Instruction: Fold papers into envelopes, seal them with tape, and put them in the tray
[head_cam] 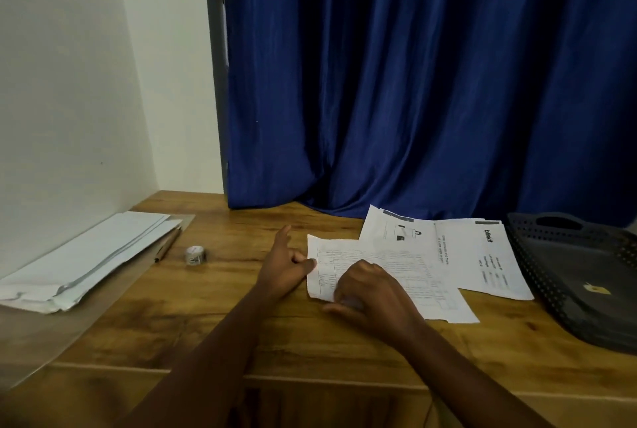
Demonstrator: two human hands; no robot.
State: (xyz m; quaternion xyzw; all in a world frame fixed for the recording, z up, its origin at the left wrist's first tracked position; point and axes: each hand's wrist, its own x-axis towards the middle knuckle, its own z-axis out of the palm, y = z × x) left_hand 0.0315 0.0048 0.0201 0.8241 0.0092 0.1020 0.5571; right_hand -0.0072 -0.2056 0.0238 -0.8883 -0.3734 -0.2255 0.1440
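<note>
A printed sheet of paper (406,272) lies flat on the wooden table (206,307), on top of other printed papers (482,255). My right hand (368,293) rests curled on the sheet's left part, fingers pressing it down. My left hand (286,265) touches the sheet's left edge with thumb and bent fingers, index finger pointing away. A small roll of tape (195,255) stands on the table left of my hands. A dark perforated plastic tray (579,276) sits at the right edge.
A stack of white envelopes (89,262) lies at the left by the wall, with a pencil (169,245) beside it. A blue curtain (413,83) hangs behind the table, its hem touching the far edge.
</note>
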